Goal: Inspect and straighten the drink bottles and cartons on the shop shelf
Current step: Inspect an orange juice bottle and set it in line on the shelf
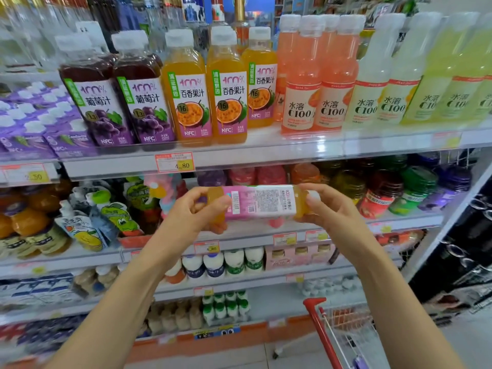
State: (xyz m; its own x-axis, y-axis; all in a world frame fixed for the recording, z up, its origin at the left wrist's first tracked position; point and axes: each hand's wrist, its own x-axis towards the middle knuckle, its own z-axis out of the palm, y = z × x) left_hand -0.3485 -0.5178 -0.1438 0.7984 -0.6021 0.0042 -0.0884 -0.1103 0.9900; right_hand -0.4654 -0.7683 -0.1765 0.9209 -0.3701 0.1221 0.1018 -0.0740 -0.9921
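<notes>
- Here, at the far left of the top shelf (266,153), purple cartons (32,123) stand in rows, with two dark grape juice bottles (106,102) just beside them.
- Next along stand three orange passion-fruit bottles (229,94), labels forward; the third sits further back than the other two.
- Below that row, in front of the second shelf, the person's left hand (194,209) curls its fingers around the base of one more passion-fruit bottle.
- This held bottle (261,201) lies sideways in the air, cap to the right, with its barcode and small print facing up towards the person.
- The right hand (327,206) grips the neck and cap end.
- This looks like the inspecting step: the back label is being read, off the shelf.
- The next move would probably call for turning the bottle upright, label outward, and setting it in the gap before the third bottle.
- Further right stand pink bottles (306,102); a red trolley (319,328) waits low down.
</notes>
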